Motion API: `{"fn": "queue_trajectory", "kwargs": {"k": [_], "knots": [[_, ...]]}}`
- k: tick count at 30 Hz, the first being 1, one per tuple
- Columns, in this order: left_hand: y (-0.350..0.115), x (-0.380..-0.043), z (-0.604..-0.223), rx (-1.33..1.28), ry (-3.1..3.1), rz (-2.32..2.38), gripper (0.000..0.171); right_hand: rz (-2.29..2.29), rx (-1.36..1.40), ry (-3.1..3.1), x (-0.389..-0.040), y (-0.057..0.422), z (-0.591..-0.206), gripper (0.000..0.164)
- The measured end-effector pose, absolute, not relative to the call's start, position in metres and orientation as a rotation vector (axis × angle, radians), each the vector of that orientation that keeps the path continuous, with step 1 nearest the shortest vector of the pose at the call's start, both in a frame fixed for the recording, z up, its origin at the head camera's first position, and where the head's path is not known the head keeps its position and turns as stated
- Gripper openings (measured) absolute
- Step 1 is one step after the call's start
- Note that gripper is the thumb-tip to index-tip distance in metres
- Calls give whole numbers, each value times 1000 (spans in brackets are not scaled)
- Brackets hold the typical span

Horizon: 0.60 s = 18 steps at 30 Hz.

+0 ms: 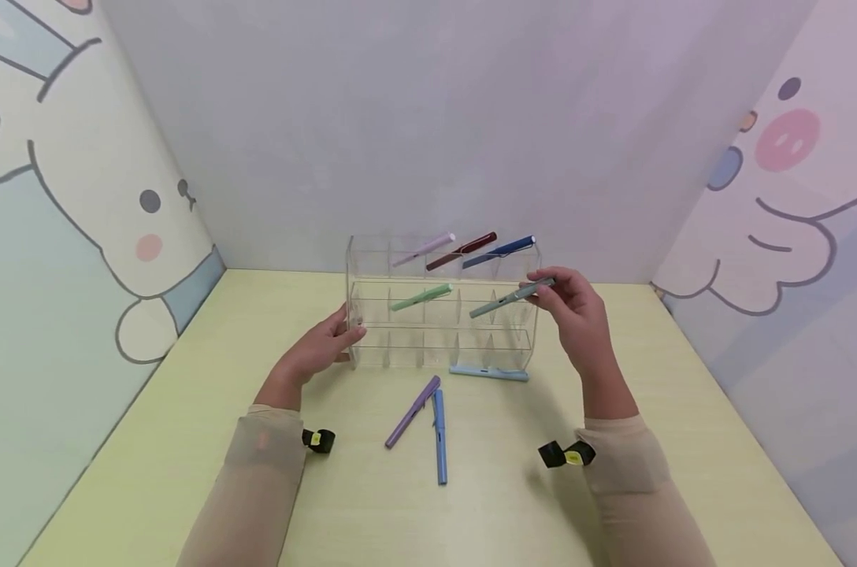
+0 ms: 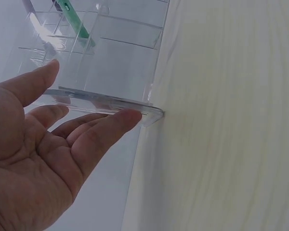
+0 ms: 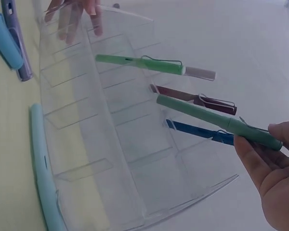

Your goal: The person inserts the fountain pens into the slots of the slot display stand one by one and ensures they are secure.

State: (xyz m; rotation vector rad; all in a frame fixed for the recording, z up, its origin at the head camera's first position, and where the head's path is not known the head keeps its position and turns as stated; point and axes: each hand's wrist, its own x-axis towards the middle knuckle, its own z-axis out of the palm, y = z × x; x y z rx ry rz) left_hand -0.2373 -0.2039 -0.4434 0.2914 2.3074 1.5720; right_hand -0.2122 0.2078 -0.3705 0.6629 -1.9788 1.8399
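Note:
A clear tiered pen rack (image 1: 406,339) stands upright on the table. My left hand (image 1: 320,346) holds its left side panel, with the thumb at the front edge and fingers along the outside (image 2: 86,149). My right hand (image 1: 576,311) pinches the capped end of a grey-green pen (image 1: 511,299) between thumb and fingers. This pen slants over the right part of the middle tier; whether it touches the rack is unclear. A light green pen (image 1: 421,298) lies in the middle tier. The top tier bears a lilac pen (image 1: 424,249), a dark red pen (image 1: 461,252) and a dark blue pen (image 1: 499,252).
A light blue pen (image 1: 488,372) lies along the rack's front foot. Nearer to me, a purple pen (image 1: 413,413) and a blue pen (image 1: 439,437) lie with their upper ends close together. A plain wall (image 1: 428,118) stands behind, with cartoon-printed panels (image 1: 81,197) on both sides.

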Motion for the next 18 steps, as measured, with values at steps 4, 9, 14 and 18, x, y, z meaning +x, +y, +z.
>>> {"fn": "queue_trajectory", "kwargs": {"k": [4,9,14,18], "knots": [[-203,-238,-443,294,2305,1572,78,1862,667,-1861,-221,200,-366,29],[-202,-238,-444,298,2302,1586,77,1880,667,-1810,-232,188,-365,29],[-202,-239,-446,320,2289,1594,78,1868,645,-1906,-239,180,-371,28],[-204,-240,-445,318,2296,1585,78,1835,630,-2012,-241,176,-378,27]]}}
